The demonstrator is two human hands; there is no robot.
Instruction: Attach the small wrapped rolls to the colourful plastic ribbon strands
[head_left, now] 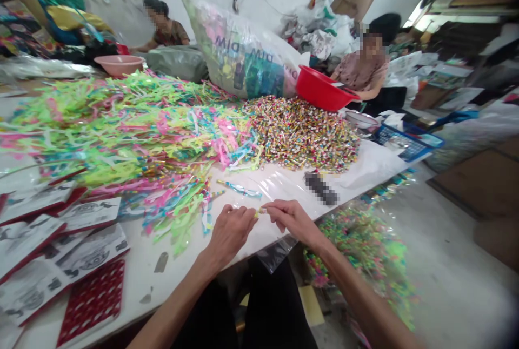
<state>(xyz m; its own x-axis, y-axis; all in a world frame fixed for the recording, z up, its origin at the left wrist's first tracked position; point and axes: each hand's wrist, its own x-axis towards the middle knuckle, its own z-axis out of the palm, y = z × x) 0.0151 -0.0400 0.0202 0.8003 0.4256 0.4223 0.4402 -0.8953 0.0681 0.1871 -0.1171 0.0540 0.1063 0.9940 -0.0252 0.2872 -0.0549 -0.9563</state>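
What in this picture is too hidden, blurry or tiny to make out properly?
All from the head view:
- The small piece pinched between the left hand and right hand: too small, and mostly covered by the fingertips.
- The heap of little rolls: individual pieces too small to identify.
- The cards at the left: print blurred, partly cut by the edge.
- The dark object on the table: blurred out.

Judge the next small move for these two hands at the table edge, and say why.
Probably push the small piece fully together: the left hand and right hand meet fingertip to fingertip pinching it, short of the pile of colourful strips.
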